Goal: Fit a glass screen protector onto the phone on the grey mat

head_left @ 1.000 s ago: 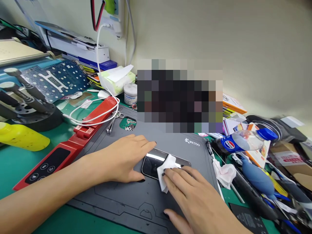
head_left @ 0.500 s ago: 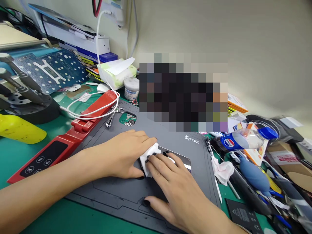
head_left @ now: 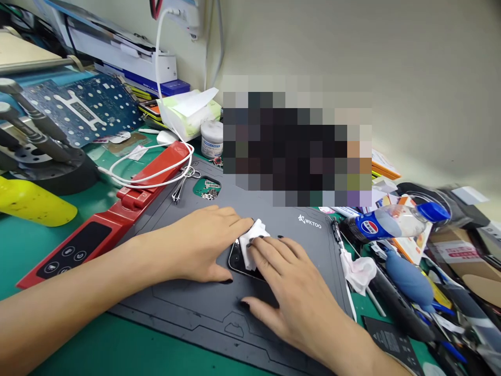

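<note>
A dark smartphone lies flat on the grey work mat, mostly covered by my hands. My left hand is curved round the phone's left end, fingers along the far side and thumb close to the near side. On top of the phone is a crumpled white tissue. My right hand presses this tissue down under its fingertips, with the thumb apart over the mat.
A red device with touch buttons and a white cable lie left. Scissors rest on the mat. To the right are a Pepsi bottle, a blue air blower, a used tissue and tools. A pixelated patch hides the back.
My right hand and the tissue have slid slightly right and away from me over the phone, baring its left end. The left hand stays almost in place.
</note>
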`<state>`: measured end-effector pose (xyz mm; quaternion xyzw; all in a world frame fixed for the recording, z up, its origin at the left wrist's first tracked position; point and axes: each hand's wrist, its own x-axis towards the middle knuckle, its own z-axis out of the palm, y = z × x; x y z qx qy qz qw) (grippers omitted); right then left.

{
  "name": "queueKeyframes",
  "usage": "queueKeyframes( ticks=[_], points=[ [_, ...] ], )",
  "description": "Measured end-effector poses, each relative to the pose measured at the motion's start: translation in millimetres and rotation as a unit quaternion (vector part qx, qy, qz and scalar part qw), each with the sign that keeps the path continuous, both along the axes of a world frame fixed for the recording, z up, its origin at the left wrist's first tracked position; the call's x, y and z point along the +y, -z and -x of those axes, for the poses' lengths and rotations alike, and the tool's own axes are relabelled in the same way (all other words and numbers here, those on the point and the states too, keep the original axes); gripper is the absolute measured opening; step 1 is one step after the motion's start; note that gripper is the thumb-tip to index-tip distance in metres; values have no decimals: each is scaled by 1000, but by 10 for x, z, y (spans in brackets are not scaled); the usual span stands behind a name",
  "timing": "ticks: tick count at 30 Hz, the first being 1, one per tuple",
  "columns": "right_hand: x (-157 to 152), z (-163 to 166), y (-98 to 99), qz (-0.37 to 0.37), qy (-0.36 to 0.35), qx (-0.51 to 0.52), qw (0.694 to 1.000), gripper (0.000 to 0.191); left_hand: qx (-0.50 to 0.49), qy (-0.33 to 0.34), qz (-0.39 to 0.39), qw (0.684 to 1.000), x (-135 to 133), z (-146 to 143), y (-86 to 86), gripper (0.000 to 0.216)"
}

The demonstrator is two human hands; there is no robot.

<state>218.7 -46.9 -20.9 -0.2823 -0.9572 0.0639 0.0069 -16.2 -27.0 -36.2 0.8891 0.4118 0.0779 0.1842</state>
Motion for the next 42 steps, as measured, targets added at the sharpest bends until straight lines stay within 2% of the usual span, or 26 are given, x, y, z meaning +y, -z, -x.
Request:
queueKeyframes(
  ticks=[4,8,12,15,19,24,28,35,42],
  points=[
    [-1,-6,0,6,-32,7,999,60,6,2,3,1000,1,1,-4,70],
    [-2,-13,12,-3,-8,10,1000,58,2,0,-3,1000,9,5,5,78],
    [10,-18,45,-5,-42,21,999,60,0,2,-9,1000,-3,14,15,74],
    [18,-14,54,-23,-13,24,999,54,-8,-2,-11,1000,-15,16,10,80],
    [42,-12,34,-27,-46,28,998,55,-8,0,-1,1000,-14,14,6,74],
    [140,-85,-57,-63,24,14,998,44,-7,2,-3,1000,-13,24,23,92],
    [90,-160,-145,-95,38,0,995,40,-1,0,1,1000,-5,38,15,87],
    [-16,-254,-209,-221,61,-73,971,40,-19,14,-36,999,21,76,28,63],
    [-86,-331,-218,-234,76,-120,962,40,-18,23,-68,997,10,97,62,55]
  ],
)
